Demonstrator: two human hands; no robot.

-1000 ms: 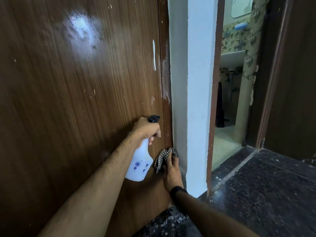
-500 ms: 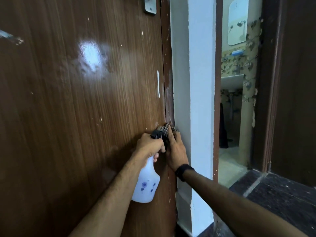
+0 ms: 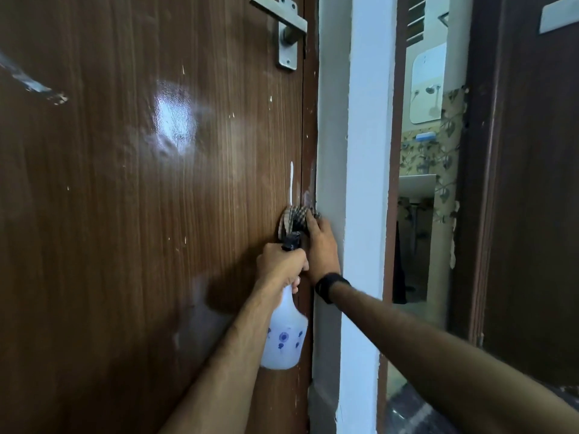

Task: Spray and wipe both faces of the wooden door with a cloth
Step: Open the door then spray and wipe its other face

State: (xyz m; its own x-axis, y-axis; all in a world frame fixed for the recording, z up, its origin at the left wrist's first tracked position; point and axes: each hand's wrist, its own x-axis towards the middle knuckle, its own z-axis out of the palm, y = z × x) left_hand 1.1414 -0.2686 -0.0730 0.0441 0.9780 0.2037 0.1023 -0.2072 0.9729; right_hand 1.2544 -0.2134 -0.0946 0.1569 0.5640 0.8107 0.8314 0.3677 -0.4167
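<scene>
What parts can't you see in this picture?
Head view only:
- Spray bottle: its neck and trigger are wrapped by the left hand; only the dark nozzle tip shows.
- Cloth: partly under the right hand, so the door spot beneath is hidden.
- Door handle: cut off by the top edge.
- Door's other face: out of sight.
- Bathroom items: too small to tell.
</scene>
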